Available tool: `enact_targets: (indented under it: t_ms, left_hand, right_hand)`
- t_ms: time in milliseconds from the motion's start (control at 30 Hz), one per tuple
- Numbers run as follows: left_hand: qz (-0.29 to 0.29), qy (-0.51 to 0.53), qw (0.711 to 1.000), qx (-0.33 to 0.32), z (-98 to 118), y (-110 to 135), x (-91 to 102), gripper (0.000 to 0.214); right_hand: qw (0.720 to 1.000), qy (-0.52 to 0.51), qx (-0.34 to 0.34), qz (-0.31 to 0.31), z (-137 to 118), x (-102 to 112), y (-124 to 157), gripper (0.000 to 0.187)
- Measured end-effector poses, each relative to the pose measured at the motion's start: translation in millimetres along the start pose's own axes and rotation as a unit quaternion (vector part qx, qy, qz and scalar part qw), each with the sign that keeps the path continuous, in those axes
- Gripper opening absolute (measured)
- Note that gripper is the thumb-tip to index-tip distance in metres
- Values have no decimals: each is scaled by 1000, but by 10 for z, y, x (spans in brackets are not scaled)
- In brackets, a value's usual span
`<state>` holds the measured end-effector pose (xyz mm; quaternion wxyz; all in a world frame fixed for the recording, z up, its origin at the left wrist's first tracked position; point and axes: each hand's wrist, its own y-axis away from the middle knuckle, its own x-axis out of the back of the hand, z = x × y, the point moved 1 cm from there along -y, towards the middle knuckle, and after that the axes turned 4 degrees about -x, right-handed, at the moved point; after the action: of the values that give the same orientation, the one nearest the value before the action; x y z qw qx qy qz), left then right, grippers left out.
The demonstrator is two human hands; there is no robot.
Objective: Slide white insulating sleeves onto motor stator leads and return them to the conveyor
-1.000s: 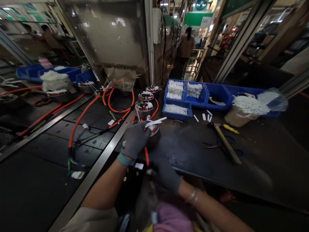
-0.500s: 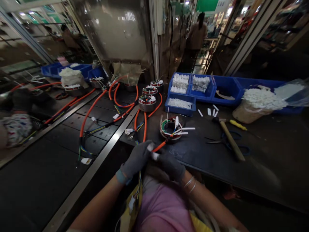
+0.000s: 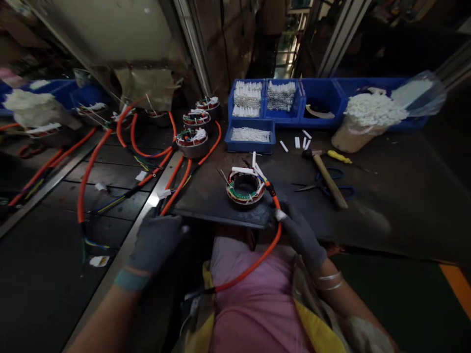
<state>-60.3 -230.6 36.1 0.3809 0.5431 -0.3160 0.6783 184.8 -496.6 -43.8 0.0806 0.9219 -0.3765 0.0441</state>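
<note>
A ring-shaped motor stator [image 3: 245, 189] with a green winding side, white sleeves and wires lies near the front edge of the dark bench. Its orange cable [image 3: 253, 264] leaves at the right and curves down over my lap to a dark end. My right hand [image 3: 300, 235], in a grey glove with pale fingertips, is closed on this cable beside the stator. My left hand [image 3: 156, 240], gloved too and slightly blurred, is at the bench's left corner below other orange cables [image 3: 176, 179] and a white connector [image 3: 164, 194]. Its thumb points away from the fingers, and nothing shows in it.
More stators [image 3: 192, 142] stand at the back left. Blue bins [image 3: 250, 142] hold white sleeves and thin white pieces. To the right lie a hammer [image 3: 327, 179], scissors [image 3: 346, 191], a yellow-handled tool [image 3: 339, 157] and a bag of white pieces [image 3: 362, 132]. A metal rail [image 3: 110, 274] borders the left surface.
My hands have moved apart, the left leaving the cable and going left. The stator has been turned, its cable now leaving at the right. The view has tilted down and right.
</note>
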Motion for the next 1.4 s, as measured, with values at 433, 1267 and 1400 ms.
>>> enact_targets:
  t_ms: [433,1267,1400]
  left_hand:
    - [137,138,955,-223,1328,-921,-611,26]
    - [88,-137,976,143,-175,-3491,422,46]
    - [96,-169,966,171,-179,-3619,246,51]
  right_hand:
    - [957,244,126,93,-83,-137,-277,55]
    - [889,360,268,86,-14,-265,-92,31]
    - [892,346,282,67,23,-268,-129,33]
